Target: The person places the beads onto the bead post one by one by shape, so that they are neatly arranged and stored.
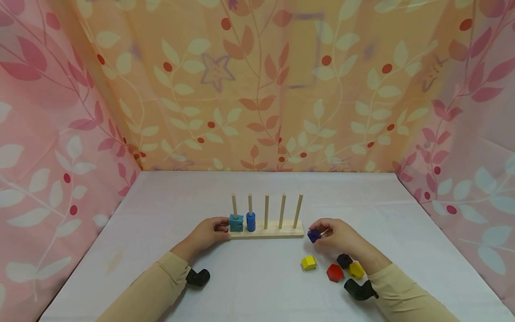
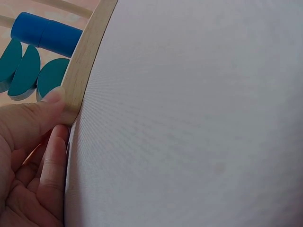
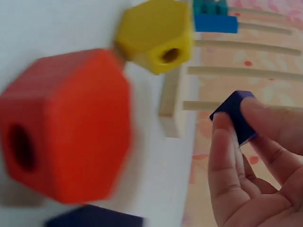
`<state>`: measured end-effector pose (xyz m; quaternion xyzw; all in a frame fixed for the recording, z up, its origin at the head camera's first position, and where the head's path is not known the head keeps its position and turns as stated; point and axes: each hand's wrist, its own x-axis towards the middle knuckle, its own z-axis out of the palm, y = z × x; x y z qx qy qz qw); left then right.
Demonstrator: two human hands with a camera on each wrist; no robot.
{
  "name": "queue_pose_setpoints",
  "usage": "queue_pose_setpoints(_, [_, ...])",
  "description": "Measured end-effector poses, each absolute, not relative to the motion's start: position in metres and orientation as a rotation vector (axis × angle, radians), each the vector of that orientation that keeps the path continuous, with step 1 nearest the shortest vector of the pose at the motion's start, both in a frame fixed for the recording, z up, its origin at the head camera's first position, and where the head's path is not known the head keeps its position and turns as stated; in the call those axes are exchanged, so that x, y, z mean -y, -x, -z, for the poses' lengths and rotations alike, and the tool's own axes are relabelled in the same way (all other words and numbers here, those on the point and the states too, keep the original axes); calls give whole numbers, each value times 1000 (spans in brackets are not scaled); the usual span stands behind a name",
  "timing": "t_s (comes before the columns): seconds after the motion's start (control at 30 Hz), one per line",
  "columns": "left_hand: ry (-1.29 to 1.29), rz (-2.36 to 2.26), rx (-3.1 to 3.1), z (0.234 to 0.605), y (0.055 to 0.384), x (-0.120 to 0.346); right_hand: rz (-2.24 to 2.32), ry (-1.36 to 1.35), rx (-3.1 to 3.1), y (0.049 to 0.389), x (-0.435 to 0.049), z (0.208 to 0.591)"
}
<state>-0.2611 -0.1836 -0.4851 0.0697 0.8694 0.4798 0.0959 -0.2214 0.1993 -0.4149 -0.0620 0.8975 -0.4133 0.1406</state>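
Observation:
A wooden peg board (image 1: pixel 273 234) with several upright pegs stands on the table. Teal half-round blocks (image 1: pixel 236 222) are threaded on its leftmost peg, and blue cylinders (image 1: pixel 251 222) on the peg beside them. My left hand (image 1: pixel 209 233) holds the board's left end, its thumb (image 2: pixel 54 97) laid over the wood edge. Just off the right end, my right hand (image 1: pixel 335 233) pinches a dark purple block (image 3: pixel 239 116) between thumb and fingers. That block is apart from the pegs; its full shape is partly covered by the fingertips.
Nearer me on the right lie a yellow block (image 1: pixel 309 263), a red block (image 1: pixel 335 273), a dark block (image 1: pixel 344 260) and another yellow block (image 1: pixel 356 270). The red one shows a hole in its side. Patterned curtains (image 1: pixel 261 89) hang behind the white tabletop (image 1: pixel 181 192).

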Motion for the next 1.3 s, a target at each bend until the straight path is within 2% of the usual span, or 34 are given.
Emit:
queue_pose_setpoints(0.4, [-186, -1421, -2586, 485, 261, 183, 1375, 284, -2641, 220, -204, 371])
queue_pose_setpoints(0.67, [-210, -1433, -2575, 488, 262, 185, 1524, 386, -2645, 222, -189, 340])
queue_pose_setpoints(1.0, [-199, -1414, -2593, 484, 260, 183, 1750, 576, -2531, 233, -154, 329])
queue_pose_setpoints(1.3, [-189, -1420, -2581, 484, 260, 183, 1764, 685, -2556, 245, -118, 337])
